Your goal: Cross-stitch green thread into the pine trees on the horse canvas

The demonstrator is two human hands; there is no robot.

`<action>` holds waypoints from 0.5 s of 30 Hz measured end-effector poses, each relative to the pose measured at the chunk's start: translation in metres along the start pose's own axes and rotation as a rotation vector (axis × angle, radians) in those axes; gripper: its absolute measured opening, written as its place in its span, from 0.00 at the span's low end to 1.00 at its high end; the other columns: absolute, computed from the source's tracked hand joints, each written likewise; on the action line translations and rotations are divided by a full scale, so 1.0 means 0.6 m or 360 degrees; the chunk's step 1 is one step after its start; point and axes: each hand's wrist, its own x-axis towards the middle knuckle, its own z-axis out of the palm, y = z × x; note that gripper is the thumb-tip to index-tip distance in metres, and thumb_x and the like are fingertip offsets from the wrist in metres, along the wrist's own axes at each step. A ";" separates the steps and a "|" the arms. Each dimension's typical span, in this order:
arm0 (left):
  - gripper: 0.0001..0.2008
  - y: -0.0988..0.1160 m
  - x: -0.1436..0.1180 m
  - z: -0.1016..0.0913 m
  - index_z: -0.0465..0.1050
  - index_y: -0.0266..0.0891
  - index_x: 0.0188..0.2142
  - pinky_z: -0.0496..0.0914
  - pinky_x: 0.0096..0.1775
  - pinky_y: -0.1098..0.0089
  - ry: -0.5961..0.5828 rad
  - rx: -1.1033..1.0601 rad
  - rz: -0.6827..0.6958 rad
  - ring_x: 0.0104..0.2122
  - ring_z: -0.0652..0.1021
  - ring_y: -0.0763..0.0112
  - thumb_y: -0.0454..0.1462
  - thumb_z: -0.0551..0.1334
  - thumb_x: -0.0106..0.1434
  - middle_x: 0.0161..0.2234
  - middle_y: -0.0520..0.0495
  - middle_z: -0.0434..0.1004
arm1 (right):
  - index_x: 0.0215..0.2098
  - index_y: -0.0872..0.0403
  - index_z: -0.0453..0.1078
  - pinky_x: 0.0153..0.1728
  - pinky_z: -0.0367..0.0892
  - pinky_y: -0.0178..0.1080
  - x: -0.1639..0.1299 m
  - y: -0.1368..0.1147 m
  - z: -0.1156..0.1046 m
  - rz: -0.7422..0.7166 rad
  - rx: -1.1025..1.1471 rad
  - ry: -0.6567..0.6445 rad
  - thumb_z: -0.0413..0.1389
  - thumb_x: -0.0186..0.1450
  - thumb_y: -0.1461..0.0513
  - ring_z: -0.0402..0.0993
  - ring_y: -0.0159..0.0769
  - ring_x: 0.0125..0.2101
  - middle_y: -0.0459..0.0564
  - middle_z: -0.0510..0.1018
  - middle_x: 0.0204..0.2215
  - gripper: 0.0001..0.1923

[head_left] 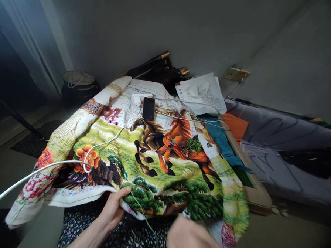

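Spread before me is a large cross-stitch cloth [112, 128] with horses, flowers and green trees, its two sides rolled up. My left hand [114, 206] is closed on its near edge, thumb on top and the other fingers underneath. A green thread [142, 211] runs from the cloth beside my left thumb down towards my lap. At the near right, my right hand [191, 238] is blurred by motion and looks curled into a fist. What its fingers hold, if anything, is hidden. A tangle of green thread [194, 145] lies on the orange horse.
A dark phone [149, 108] lies on the cloth beside a white plug block [140, 97]. A white cable [41, 167] crosses the left side. Behind are a white bag [203, 92] and black bags [154, 69]. A wooden table edge [257, 191] shows at right.
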 end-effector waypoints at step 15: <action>0.11 -0.004 0.004 -0.005 0.80 0.32 0.26 0.69 0.34 0.70 -0.0004 -0.0087 -0.0013 0.26 0.75 0.70 0.37 0.73 0.42 0.23 0.48 0.79 | 0.37 0.51 0.79 0.36 0.67 0.35 0.095 0.086 0.072 0.0274 -0.0681 -0.0051 0.53 0.63 0.70 0.79 0.38 0.32 0.48 0.83 0.32 0.13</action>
